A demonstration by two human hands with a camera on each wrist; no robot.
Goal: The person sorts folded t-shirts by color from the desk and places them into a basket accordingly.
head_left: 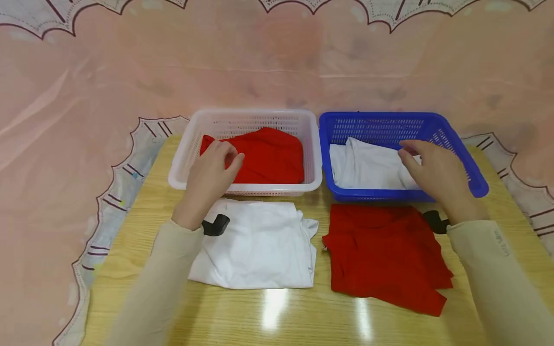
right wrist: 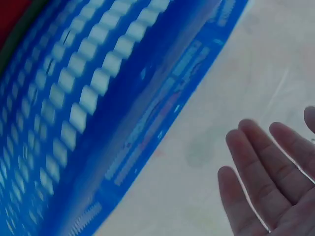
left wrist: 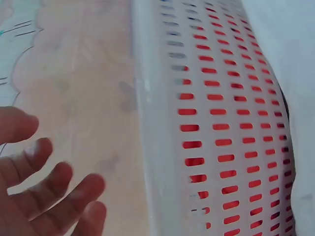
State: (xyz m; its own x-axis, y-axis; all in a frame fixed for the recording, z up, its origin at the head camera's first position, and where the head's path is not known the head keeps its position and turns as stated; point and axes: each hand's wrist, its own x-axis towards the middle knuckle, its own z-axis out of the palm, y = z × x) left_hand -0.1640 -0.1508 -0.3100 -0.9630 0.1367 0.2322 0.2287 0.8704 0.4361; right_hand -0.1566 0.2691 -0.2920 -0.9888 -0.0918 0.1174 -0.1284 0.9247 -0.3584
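My left hand [head_left: 212,170] hovers over the left part of a white plastic basket [head_left: 318,168], in which a folded red cloth [head_left: 268,156] lies. Its fingers are loosely bent and hold nothing, as the left wrist view also shows. Above the right side of a blue plastic basket [head_left: 368,194] is my right hand [head_left: 439,173], empty too, with fingers fairly straight in the right wrist view. White cloth [head_left: 372,166] lies inside the blue basket. In front of the white basket a folded white cloth [head_left: 264,245] lies flat; a folded red cloth [head_left: 385,259] lies before the blue one.
The two baskets stand side by side at the back of a wooden table [head_left: 303,317]. Behind them hangs a pinkish patterned sheet [head_left: 259,62], which also shows along both table sides. A black wrist strap piece [head_left: 216,225] shows at the left wrist, another [head_left: 436,222] at the right.
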